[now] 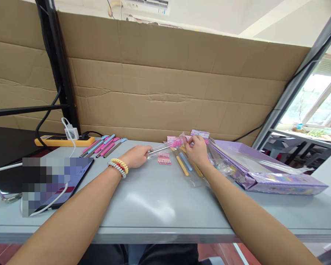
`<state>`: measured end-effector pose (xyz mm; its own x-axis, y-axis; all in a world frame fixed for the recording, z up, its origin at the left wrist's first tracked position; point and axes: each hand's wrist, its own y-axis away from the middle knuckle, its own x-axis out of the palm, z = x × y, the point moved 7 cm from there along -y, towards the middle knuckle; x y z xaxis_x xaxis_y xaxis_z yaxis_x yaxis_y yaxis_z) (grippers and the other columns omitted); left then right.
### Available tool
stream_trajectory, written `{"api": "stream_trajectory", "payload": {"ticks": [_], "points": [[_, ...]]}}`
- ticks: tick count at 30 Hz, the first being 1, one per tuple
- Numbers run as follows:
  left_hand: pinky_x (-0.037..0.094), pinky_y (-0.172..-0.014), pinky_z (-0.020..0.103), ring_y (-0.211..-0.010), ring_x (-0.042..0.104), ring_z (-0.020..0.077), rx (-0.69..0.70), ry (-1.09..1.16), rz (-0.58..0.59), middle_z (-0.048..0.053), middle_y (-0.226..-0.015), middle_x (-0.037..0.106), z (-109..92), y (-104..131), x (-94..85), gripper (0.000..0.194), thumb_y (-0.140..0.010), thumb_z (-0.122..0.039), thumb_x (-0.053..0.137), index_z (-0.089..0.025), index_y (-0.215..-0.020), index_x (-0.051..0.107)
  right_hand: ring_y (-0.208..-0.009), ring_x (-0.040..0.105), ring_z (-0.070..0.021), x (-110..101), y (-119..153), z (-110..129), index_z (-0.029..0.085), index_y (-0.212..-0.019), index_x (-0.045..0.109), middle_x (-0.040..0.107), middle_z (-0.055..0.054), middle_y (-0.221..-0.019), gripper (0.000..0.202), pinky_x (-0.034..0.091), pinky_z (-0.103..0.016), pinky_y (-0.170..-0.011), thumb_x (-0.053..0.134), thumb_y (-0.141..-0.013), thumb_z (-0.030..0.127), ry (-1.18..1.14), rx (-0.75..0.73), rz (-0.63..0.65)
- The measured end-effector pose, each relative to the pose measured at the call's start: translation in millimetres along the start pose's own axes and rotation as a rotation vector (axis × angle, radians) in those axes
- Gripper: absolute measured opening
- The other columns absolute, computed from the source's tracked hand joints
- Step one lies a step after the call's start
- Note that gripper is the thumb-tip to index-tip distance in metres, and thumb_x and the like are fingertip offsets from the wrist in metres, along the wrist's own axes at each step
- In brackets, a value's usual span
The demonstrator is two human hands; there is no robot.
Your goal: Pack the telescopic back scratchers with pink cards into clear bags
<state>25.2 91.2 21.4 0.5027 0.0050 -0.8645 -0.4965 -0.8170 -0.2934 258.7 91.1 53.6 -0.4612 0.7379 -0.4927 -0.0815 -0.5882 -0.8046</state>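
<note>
Over the middle of the desk, my left hand (138, 155) pinches one end of a clear plastic sleeve (162, 148). My right hand (196, 150) has its fingers closed on the sleeve's other end. Inside lies a slim silvery stick with a pink end (177, 142), which looks like a pen. Beside my right hand are more wrapped pens, among them a yellow pen (182, 166) and a blue pen (186, 162). Small pink printed cards (164, 159) rest on the desk between my hands. To the left lie several unwrapped pink and blue pens (107, 149) with grey ends.
An open purple box (287, 183) with clear film stands at the right. At the left are a tablet (81, 171) with a white cable, a phone (8, 180) and an orange power strip (51, 141). A cardboard wall (176, 84) closes off the back.
</note>
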Motion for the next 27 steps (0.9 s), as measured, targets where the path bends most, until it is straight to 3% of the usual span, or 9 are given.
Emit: {"api": "stream_trajectory", "payload": {"ticks": [3,8,16,23,27], "points": [[0.032,-0.057,0.026,-0.061,0.05,0.0178,0.028,0.005,0.003,0.003,-0.069,0.06,-1.8,-0.5,0.5,0.029,-0.075,-0.017,0.04,-0.022,-0.093,0.062,-0.075,0.047,-0.0197,0.8,-1.2,-9.1,0.021,-0.065,0.037,0.051,-0.006,-0.075,0.016,0.035,-0.03,-0.066,0.046,-0.076,0.027,0.05,0.057,-0.006],[0.033,-0.057,0.026,-0.063,0.05,0.0177,0.055,-0.037,0.014,0.003,-0.07,0.059,-3.3,-0.6,1.4,0.03,-0.076,-0.017,0.036,-0.022,-0.094,0.06,-0.054,0.042,-0.0136,4.3,-0.4,-19.2,0.021,-0.066,0.035,0.047,0.002,-0.058,0.015,0.03,-0.027,-0.056,0.046,-0.076,0.026,-0.076,0.204,0.063],[0.033,-0.056,0.025,-0.06,0.048,0.017,0.01,-0.016,0.021,0.003,-0.067,0.057,1.7,-2.0,2.3,0.024,-0.076,-0.017,0.037,-0.02,-0.086,0.059,-0.052,0.045,-0.0124,-15.8,-5.3,-36.1,0.02,-0.063,0.04,0.049,0.004,-0.055,0.02,0.033,-0.026,-0.054,0.057,-0.071,0.028,-0.224,0.353,-0.168],[0.034,-0.056,0.025,-0.06,0.048,0.0164,0.004,0.057,0.052,0.002,-0.068,0.058,-0.9,-1.2,4.7,0.026,-0.078,-0.021,0.037,-0.019,-0.091,0.059,-0.05,0.045,-0.0096,-15.9,-8.7,-55.0,0.02,-0.066,0.041,0.047,0.007,-0.055,0.037,0.037,-0.023,-0.05,0.073,-0.049,0.026,-0.632,0.463,-0.273],[0.034,-0.057,0.025,-0.061,0.048,0.0164,0.022,0.064,0.056,0.002,-0.068,0.058,-2.7,-1.7,6.3,0.027,-0.078,-0.021,0.036,-0.019,-0.092,0.06,-0.053,0.051,-0.0117,-7.4,-9.1,-48.1,0.019,-0.079,0.046,0.053,0.007,-0.059,0.052,0.043,-0.025,-0.052,0.077,-0.038,0.021,-0.853,0.504,-0.17]]}}
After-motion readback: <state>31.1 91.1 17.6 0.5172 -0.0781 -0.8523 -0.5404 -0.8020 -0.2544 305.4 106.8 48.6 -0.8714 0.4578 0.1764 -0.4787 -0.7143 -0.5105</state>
